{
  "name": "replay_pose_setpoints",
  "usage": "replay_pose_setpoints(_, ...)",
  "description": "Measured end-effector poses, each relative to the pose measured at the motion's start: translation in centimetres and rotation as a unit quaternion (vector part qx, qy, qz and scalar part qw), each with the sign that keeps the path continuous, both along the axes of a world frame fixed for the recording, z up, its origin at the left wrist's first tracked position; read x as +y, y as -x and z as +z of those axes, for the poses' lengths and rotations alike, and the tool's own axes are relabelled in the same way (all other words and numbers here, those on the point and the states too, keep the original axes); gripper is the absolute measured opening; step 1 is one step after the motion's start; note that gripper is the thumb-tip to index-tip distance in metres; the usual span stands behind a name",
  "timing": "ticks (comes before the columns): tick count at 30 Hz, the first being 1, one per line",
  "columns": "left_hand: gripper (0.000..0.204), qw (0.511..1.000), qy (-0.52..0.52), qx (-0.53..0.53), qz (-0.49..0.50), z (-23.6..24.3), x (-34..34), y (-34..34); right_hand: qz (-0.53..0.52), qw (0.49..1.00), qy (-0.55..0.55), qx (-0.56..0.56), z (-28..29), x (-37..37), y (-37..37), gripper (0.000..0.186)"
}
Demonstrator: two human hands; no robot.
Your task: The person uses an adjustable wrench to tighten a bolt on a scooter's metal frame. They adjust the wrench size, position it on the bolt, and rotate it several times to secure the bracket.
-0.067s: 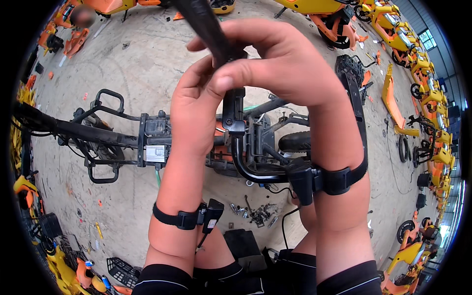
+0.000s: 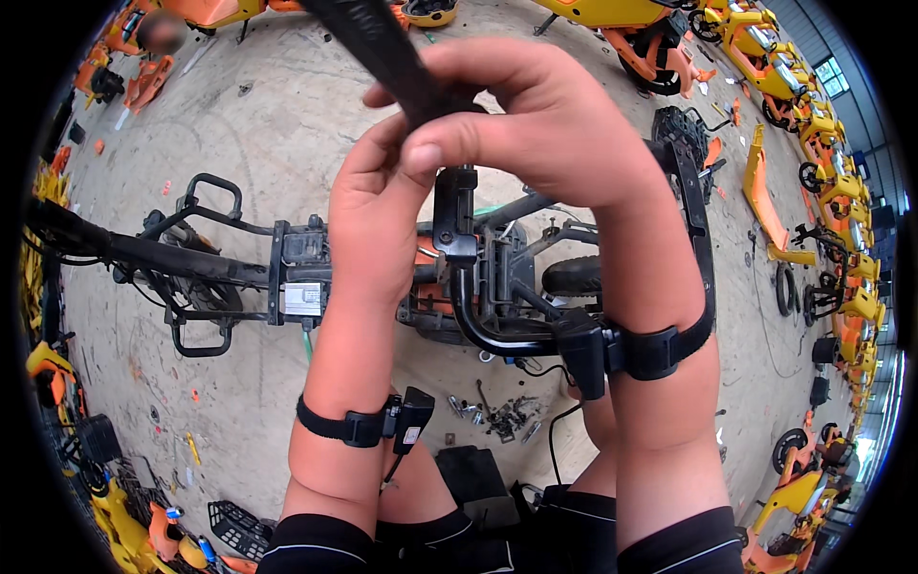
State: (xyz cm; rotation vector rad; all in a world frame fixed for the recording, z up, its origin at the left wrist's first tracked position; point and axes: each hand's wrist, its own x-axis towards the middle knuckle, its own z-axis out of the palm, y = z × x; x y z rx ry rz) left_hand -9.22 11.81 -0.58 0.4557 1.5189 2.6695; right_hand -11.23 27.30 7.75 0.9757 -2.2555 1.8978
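Observation:
A long black bar-shaped tool (image 2: pixel 368 48) with raised markings slants up to the left, close to me; my hands cover its lower end. My right hand (image 2: pixel 535 124) curls round that end, the thumb in front and the fingers behind. Tucked under the right thumb, my left hand (image 2: pixel 373 210) is closed with curled fingers, and what they grip is hidden. Just below both hands rises the upright end of a bent black tube (image 2: pixel 455 215), with a bolt in it. Beneath lies a stripped scooter frame (image 2: pixel 220 268) with black rails and exposed parts.
Loose bolts and sockets (image 2: pixel 512 419) lie on the concrete floor near my legs. A black box (image 2: pixel 473 474) sits beside them. An orange-yellow body panel (image 2: pixel 765 196) and a black ring (image 2: pixel 786 290) lie to the right. Yellow scooters (image 2: pixel 779 72) line the edges.
The upper end of the black tool has swung left. My right hand has shifted slightly with it; the left hand has barely moved. The frame stays put.

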Motion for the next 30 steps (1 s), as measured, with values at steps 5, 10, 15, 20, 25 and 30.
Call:
replay_pose_setpoints(5, 0.036, 0.998, 0.014, 0.054, -0.011, -0.2, -1.2, -0.3, -0.036, 0.999, -0.004, -0.014, -0.6, -1.4, -0.1, 0.031)
replay_pose_setpoints(10, 0.045, 0.998, 0.003, 0.07, 0.0, 0.9, -0.5, -0.8, -0.12, 0.991, -0.06, 0.013, -0.1, -2.0, -0.6, 0.03)
replay_pose_setpoints(15, 0.043, 0.998, -0.051, 0.038, 0.027, 1.3, 0.3, -0.6, -0.139, 0.988, -0.039, 0.051, -0.8, -2.0, 0.1, 0.028)
replay_pose_setpoints(20, 0.04, 0.996, -0.059, 0.061, -0.027, 0.4, -0.3, 0.3, -0.026, 0.99, 0.089, -0.105, -0.6, -1.6, 0.1, 0.032)
replay_pose_setpoints(25, 0.037, 0.997, -0.078, 0.004, -0.023, 0.7, 0.0, 0.5, 0.008, 0.984, 0.13, -0.118, -0.8, -1.5, 0.5, 0.04)
replay_pose_setpoints(30, 0.035, 0.999, -0.013, -0.002, 0.029, 0.3, 0.2, 1.0, -0.008, 0.983, 0.137, -0.123, -0.7, -0.9, 0.8, 0.039)
